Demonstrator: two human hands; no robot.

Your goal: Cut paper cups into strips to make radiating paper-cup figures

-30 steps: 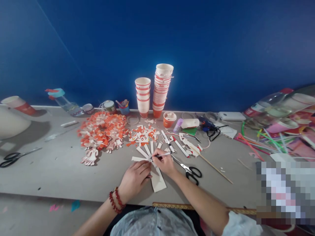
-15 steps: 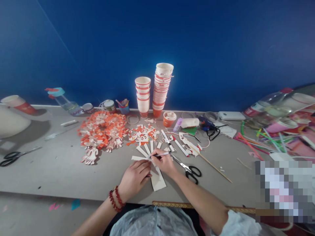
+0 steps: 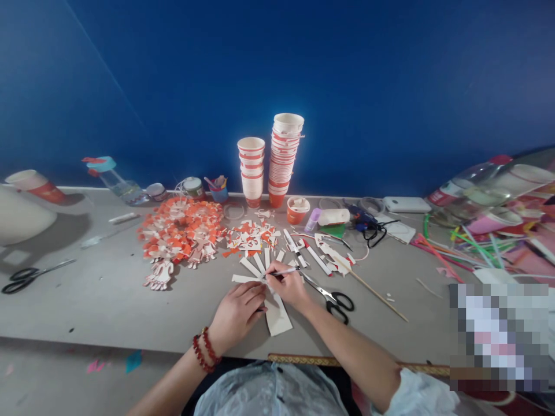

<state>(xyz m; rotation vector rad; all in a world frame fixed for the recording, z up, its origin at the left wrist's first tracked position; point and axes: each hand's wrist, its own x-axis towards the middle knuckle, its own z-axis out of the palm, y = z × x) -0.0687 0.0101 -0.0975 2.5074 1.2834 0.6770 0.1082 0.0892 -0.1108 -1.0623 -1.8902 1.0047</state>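
Observation:
My right hand [image 3: 286, 286] is closed around a slim pen [image 3: 280, 271], its tip down on a white paper piece [image 3: 278, 318] cut from a cup. Several strips fan out from that piece at its far end. Flat across the paper's left side lies my left hand [image 3: 240, 309], fingers stretched and together, with two red bead bracelets [image 3: 206, 349] at the wrist. A small dark tip [image 3: 261, 309] pokes out by its thumb; what it belongs to is hidden. Black-handled scissors [image 3: 336, 300] lie just right of my right hand.
Beyond the hands are paper scraps [image 3: 254, 237], a pile of orange-and-white paper cut-outs [image 3: 180, 231] and two tall cup stacks [image 3: 284, 162]. Markers [image 3: 318, 257] and a wooden stick [image 3: 379, 294] lie to the right. Other scissors [image 3: 32, 277] are far left. Bottles and colourful strips [image 3: 481, 242] crowd the right.
The view has shifted very slightly. Both hands, the pen and the paper look the same as before.

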